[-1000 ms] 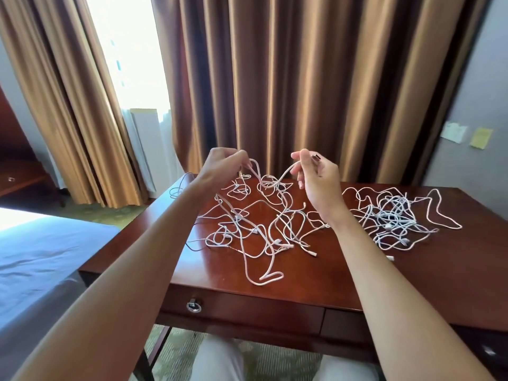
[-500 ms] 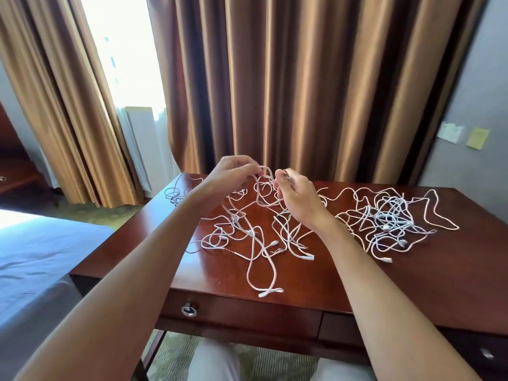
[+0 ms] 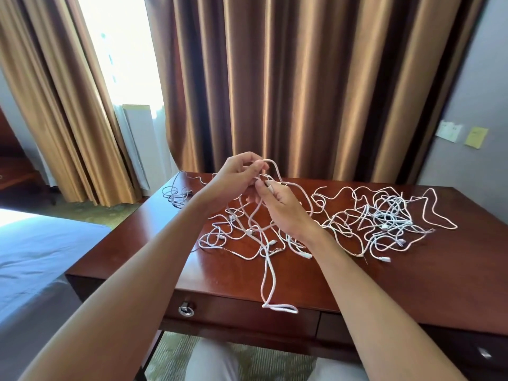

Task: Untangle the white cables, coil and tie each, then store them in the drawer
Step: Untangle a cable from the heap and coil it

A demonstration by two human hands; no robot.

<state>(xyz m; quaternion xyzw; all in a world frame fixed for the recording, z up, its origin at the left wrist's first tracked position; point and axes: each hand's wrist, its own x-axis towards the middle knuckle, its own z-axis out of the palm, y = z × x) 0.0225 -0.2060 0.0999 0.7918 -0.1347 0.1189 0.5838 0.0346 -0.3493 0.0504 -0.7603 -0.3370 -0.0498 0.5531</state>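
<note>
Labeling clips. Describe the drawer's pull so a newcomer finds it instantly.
Start at the wooden desk and drop to its front edge. On the drawer front's left end sits a round metal ring pull, the only shiny fitting below the hanging white cable loop.

Both hands (image 3: 264,199) amid white cables (image 3: 384,218)

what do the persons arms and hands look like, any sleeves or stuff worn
Both forearms are bare up to the frame edge, with no sleeves showing. The left hand and right hand wear no gloves, and no rings, watch or bracelets are visible. Nails look short and plain.
</note>
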